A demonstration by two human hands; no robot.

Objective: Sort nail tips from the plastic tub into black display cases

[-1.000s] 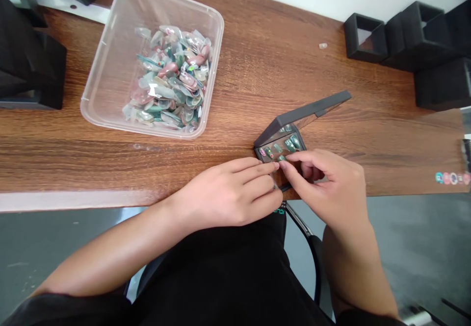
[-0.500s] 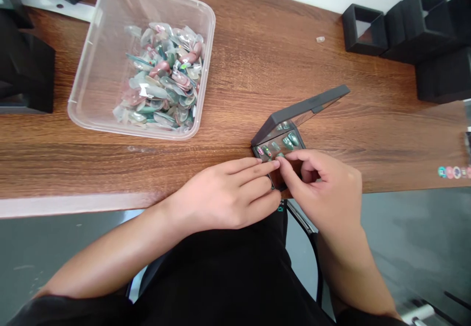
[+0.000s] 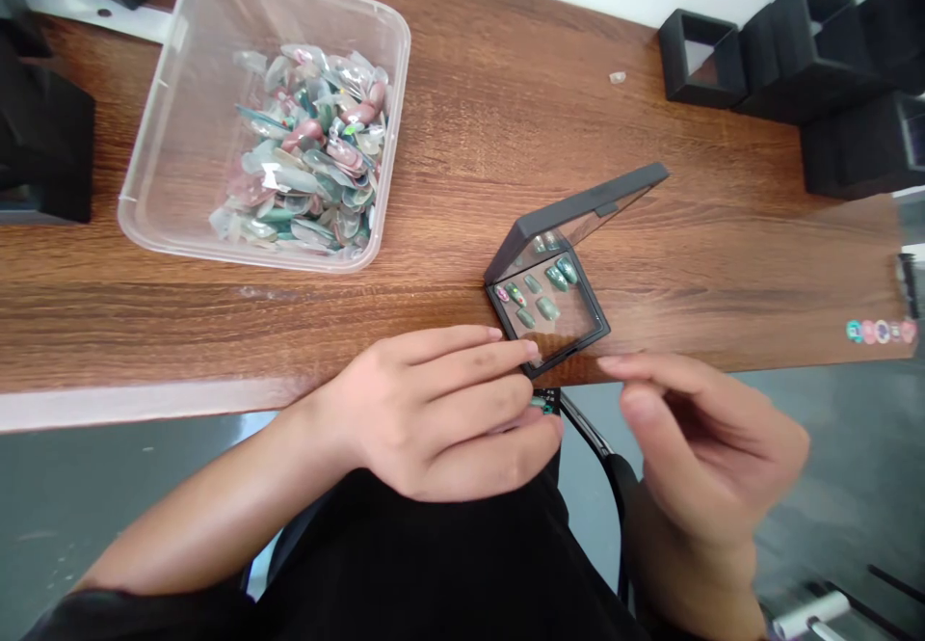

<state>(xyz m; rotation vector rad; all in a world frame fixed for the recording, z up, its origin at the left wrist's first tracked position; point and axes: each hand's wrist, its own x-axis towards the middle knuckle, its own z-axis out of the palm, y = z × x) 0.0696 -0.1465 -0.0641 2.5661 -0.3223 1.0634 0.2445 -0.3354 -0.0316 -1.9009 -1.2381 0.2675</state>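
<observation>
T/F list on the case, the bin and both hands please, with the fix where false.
1. The case is closed. False: its lid is tilted up, open.
2. The right hand is clear of the case. True.
3. The left hand is inside the bin. False: its fingertips are at the case's near left edge.
4. The bin holds a pile of loose nails. True.
5. Every nail in the case is plain green. False: the one nearest the hinge's left end is pink.
6. The bin sits left of the case. True.
</observation>
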